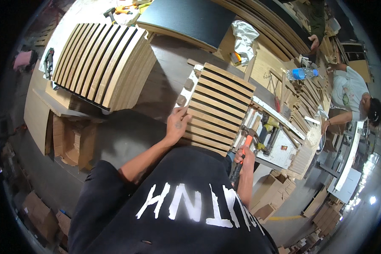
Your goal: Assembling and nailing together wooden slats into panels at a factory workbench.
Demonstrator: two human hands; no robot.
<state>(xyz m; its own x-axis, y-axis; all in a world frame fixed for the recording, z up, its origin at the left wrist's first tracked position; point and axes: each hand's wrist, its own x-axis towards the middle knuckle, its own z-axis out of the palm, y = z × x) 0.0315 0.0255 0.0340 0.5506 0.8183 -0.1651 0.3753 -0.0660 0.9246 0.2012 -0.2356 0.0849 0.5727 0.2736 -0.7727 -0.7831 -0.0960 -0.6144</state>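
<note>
The left hand (177, 125), fingers loosely spread, touches the left edge of the slatted wooden panel (219, 106) before the torso — likely steadying it — while the right hand (244, 160) clasps a claw hammer (248, 139).

In front of you, a white-topped work surface (285, 154) carries the slatted wooden panel (221, 108), lying flat with its slats face up. Small brown blocks (181, 100) sit on the white strip (186, 91) along the panel's left edge, and a yellow-green tool (270, 125) lies to its right. Beyond, your pale wooden bench (264, 67) bears a crumpled white cloth (244, 40), a clear bottle (302, 74) on its side and many narrow wood strips (302, 116). On your left, a brightly lit tabletop (82, 12) holds a hammer (110, 15). The grey floor (70, 173) supports an open cardboard box (61, 142).
</note>
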